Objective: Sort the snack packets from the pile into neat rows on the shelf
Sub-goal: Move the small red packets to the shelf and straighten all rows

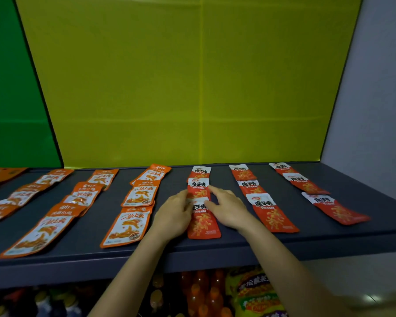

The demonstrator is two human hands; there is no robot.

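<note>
Snack packets lie in rows running front to back on a dark grey shelf [215,250]. Orange-and-white packets [126,225] fill the rows on the left, red-and-white packets [272,213] the rows on the right. My left hand [175,213] and my right hand [226,207] rest on either side of the middle red row, fingers spread and touching the front red packet [202,223] and the middle red packet [198,186] behind it. Neither hand grips a packet. Some packets overlap one another within a row.
A yellow back panel [192,88] and a green panel [9,88] stand behind the shelf, a pale wall [375,88] at the right. Orange packaging [0,175] sits at the far left back. Below the shelf are bottles [199,294] and yellow snack bags [256,291].
</note>
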